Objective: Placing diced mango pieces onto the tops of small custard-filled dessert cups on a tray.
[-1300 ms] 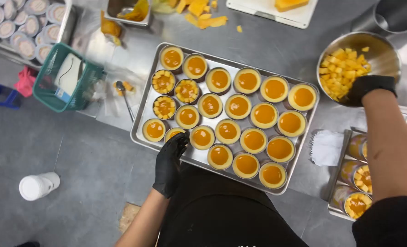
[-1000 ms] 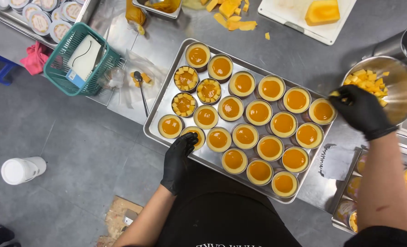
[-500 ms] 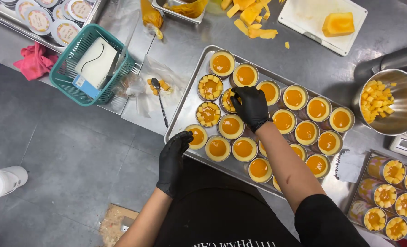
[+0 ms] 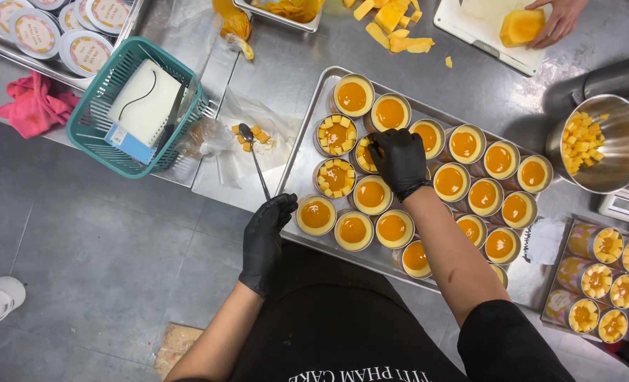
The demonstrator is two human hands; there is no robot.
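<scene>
A steel tray on the steel counter holds several round cups of orange pudding. Three cups at its left end are topped with mango cubes. My right hand, in a black glove, hovers with bunched fingers over a partly topped cup and holds mango cubes there. My left hand, also gloved, grips the tray's near left corner beside a plain cup. A steel bowl of mango cubes stands to the right of the tray.
A green basket with a white box, a pink cloth and a spoon on plastic lie left. Another person's hand holds mango on a white board. Finished cups fill a second tray at right, near a scale.
My right hand left the bowl of mango cubes and came across to the cups at the tray's left end. My left hand stayed at the tray's corner.
</scene>
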